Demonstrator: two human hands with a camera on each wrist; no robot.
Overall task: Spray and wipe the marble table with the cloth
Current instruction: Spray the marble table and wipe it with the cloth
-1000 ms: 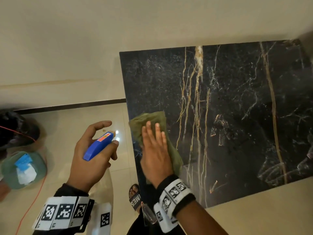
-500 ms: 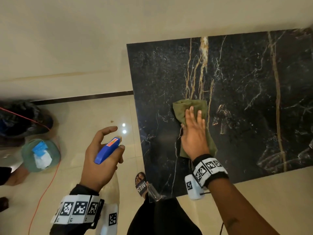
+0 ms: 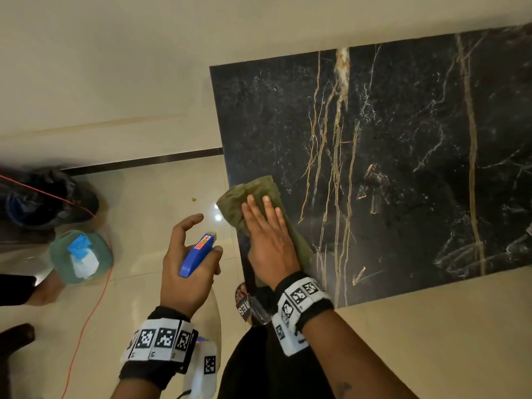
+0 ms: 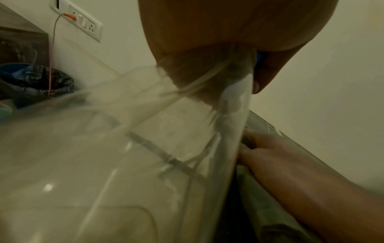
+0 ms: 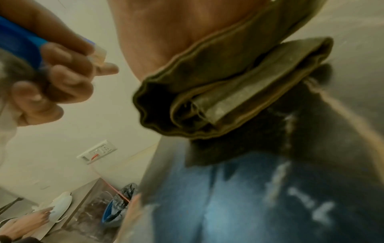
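Note:
The black marble table (image 3: 403, 156) with gold veins fills the right of the head view. My right hand (image 3: 267, 237) lies flat, fingers straight, pressing the folded olive cloth (image 3: 253, 194) at the table's left edge; part of the cloth overhangs the edge. The cloth's folds (image 5: 228, 92) show under my palm in the right wrist view. My left hand (image 3: 187, 254) holds the spray bottle by its blue head (image 3: 195, 254) over the floor left of the table, index finger raised. The clear bottle body (image 4: 166, 148) fills the left wrist view.
A green tub with a blue-and-white lid (image 3: 80, 257) and a bin with a black liner (image 3: 49, 197) stand on the tiled floor at left. An orange cord (image 3: 86, 321) runs across the floor. My sandalled foot (image 3: 244, 303) is by the table's near corner.
My right hand has slid the cloth back from the table's middle to its left edge. The left hand with the spray bottle has kept its place beside the table.

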